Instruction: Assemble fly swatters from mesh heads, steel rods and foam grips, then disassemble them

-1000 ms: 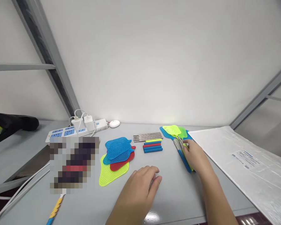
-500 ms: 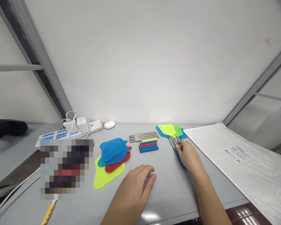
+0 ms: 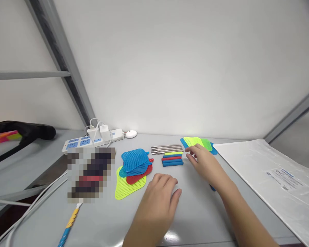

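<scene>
My right hand (image 3: 202,163), thumb and fingers apart with nothing held, hovers just right of the thin metal rods (image 3: 167,149) and the row of coloured handle tubes (image 3: 172,160). Behind it lie fly swatters (image 3: 194,141) with yellow-green, green and blue heads; my hand and forearm cover most of their shafts. My left hand (image 3: 161,195) is over the table with its fingers loosely curved and thumb apart, holding nothing. To its left is an overlapping pile of loose mesh swatter heads: blue ones (image 3: 135,160) on top, a red one (image 3: 140,177), and a yellow-green one (image 3: 128,188) lowest.
A white wrapped panel (image 3: 257,164) with a label covers the right side of the grey table. At back left are a power strip (image 3: 78,141) with plugs and a white oval device (image 3: 131,134). A pixelated item (image 3: 92,175) with a yellow-blue cable (image 3: 69,224) lies left.
My right hand has come away from the finished-looking swatters and shifted left toward the rods and tubes. My left hand stays near the same spot. The view has turned slightly left.
</scene>
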`<state>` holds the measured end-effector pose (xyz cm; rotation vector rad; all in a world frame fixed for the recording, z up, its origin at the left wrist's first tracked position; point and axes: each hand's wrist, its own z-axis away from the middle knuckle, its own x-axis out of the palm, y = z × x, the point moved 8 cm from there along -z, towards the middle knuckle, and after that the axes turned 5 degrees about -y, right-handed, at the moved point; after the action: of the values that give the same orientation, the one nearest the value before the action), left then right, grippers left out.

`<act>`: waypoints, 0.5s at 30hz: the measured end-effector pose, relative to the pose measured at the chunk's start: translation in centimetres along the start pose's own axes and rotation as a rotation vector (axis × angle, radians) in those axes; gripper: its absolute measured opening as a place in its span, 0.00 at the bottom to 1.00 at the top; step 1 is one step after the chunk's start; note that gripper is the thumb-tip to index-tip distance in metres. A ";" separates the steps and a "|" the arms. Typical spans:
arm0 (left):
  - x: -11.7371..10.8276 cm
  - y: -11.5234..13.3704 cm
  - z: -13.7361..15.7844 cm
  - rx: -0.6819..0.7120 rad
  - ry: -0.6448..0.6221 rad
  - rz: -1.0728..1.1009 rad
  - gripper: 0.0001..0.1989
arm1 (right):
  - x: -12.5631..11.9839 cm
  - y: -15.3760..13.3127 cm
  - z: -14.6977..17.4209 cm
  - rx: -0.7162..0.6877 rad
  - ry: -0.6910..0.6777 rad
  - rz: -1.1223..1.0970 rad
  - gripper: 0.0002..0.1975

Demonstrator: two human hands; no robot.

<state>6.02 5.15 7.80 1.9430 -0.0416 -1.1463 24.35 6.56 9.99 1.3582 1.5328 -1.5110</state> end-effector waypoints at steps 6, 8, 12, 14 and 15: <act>2.8 -1.4 -1.6 -0.130 -0.128 -0.339 0.23 | 3.6 -3.6 -8.1 -0.253 -0.239 0.022 0.12; 3.1 -2.1 -2.3 -0.162 -0.130 -0.399 0.26 | 5.3 -3.8 -10.3 -0.302 -0.302 0.034 0.11; 3.1 -2.3 -2.9 -0.157 -0.084 -0.475 0.26 | 7.6 -4.1 -12.7 -0.383 -0.401 0.036 0.10; 3.0 -1.8 -2.8 -0.118 -0.040 -0.495 0.22 | 8.3 -4.0 -13.1 -0.408 -0.439 0.033 0.09; 2.9 -1.5 -2.7 -0.098 -0.017 -0.497 0.19 | 8.5 -3.9 -13.2 -0.416 -0.454 0.032 0.10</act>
<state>9.11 6.68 5.29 1.9080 0.5052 -1.4502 21.29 21.92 5.95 0.7381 1.4156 -1.2752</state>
